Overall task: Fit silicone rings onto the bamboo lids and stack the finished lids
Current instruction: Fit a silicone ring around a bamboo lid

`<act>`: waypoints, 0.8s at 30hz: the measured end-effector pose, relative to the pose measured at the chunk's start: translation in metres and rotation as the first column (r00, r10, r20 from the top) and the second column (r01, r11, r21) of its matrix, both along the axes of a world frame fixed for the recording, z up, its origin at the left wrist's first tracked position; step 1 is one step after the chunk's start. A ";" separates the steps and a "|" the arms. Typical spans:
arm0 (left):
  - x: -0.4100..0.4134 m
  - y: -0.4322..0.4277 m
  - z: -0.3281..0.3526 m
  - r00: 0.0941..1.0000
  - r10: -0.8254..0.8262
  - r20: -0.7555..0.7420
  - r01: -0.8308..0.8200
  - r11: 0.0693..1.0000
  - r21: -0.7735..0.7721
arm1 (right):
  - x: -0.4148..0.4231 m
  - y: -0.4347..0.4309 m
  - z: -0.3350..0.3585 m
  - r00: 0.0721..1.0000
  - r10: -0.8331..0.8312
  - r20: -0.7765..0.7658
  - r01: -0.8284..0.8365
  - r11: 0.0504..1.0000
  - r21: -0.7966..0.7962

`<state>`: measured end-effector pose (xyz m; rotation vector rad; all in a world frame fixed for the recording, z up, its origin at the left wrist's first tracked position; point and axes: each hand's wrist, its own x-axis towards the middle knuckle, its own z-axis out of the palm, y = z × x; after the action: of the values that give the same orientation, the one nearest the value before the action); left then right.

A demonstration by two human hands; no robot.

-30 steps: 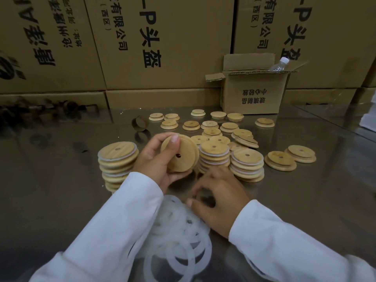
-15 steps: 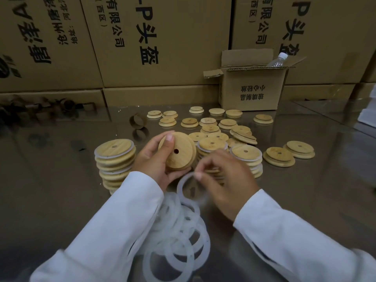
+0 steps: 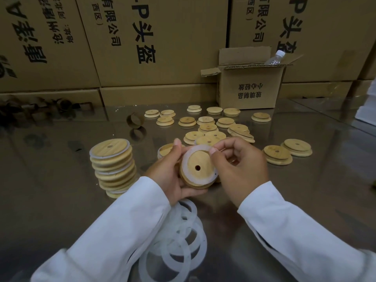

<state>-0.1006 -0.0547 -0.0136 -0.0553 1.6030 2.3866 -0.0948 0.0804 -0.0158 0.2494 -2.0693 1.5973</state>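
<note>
A wall of printed cartons (image 3: 162,37) fills the top of the frame, and the shiny metal table (image 3: 50,200) runs from below it down to the bottom edge. At upper right a small open box (image 3: 250,88) stands against the cartons. A clear bottle (image 3: 275,58) pokes out of its top.

Your pile of loose silicone rings (image 3: 179,247) lies at lower centre, partly under your left sleeve. The stack of finished lids (image 3: 113,165) stands at centre left and leans a little. Bare bamboo lids (image 3: 225,122) are scattered across the centre and right, just above your hands.

Your left hand (image 3: 168,176) grips the bamboo lid (image 3: 198,165) at frame centre, with fingers curled under it and the thumb up over its far edge. The lid is tilted to face you, its small hole showing.

Your right hand (image 3: 242,169) pinches the silicone ring (image 3: 185,162) between thumb and forefinger at the lid's upper right edge. The ring lies around the lid's raised centre.
</note>
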 end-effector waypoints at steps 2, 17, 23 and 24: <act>0.001 -0.001 -0.002 0.997 -0.012 -0.074 0.009 0.999 -0.040 | 0.001 0.000 0.000 1.000 -0.001 -0.001 0.001 1.000 0.004; 0.003 -0.004 -0.005 0.932 0.050 -0.359 -0.089 0.992 -0.091 | -0.002 0.001 0.000 0.999 0.044 0.024 -0.043 0.997 -0.065; 0.004 -0.004 -0.004 0.889 0.118 -0.442 -0.197 0.971 -0.136 | 0.000 0.001 0.002 0.998 0.060 0.022 -0.059 0.997 -0.045; 0.004 -0.004 -0.004 0.880 0.128 -0.457 -0.216 0.966 -0.145 | 0.000 0.001 0.002 0.998 0.061 0.021 -0.060 0.997 -0.042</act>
<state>-0.0968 -0.0590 -0.0175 0.3539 2.1124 2.4947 -0.0951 0.0815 -0.0137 0.2836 -2.0611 1.6841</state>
